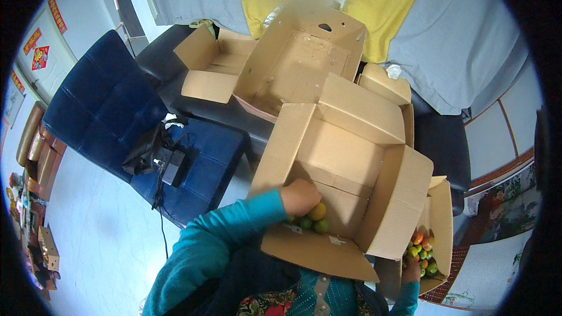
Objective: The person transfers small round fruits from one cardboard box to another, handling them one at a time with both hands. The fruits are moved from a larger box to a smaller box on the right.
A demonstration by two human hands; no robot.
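My left hand (301,197) reaches into the open cardboard box (341,153) in front of me. It is beside a few round fruits (319,227), green and orange, in that box's near left corner. Its fingers are curled, and whether they hold a fruit is hidden. My right hand (412,270) is down in a second cardboard box (440,215) at the lower right. There it touches a pile of green, orange and red fruits (423,250). Its fingertips are hidden among them, so its grip is unclear.
A large shallow carton (303,61) and a smaller open box (208,83) rest on a black sofa (213,109). A blue chair (189,180) at left carries a black bag, a power adapter (173,169) and cables. Another box (386,81) stands behind the central one.
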